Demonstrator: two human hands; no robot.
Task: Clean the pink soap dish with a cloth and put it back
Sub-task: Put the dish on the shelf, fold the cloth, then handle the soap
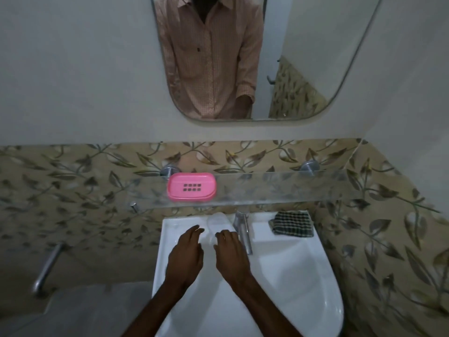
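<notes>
The opening step is shown, with nothing yet taken up. The pink rectangular plastic soap dish (191,186), its floor pierced by two rows of drain slots, is seen resting on the clear glass wall shelf (279,188), near that shelf's left end and above the white ceramic washbasin (291,268). The dark checked cloth (292,223) is seen folded on the basin's back right corner, just right of the chrome tap (243,231). The left hand (185,256) and right hand (230,255) are held palm-down over the basin, fingers loosely spread, each grip empty. The next move is judged to call for a reach up to the dish and a reach right to the cloth.
</notes>
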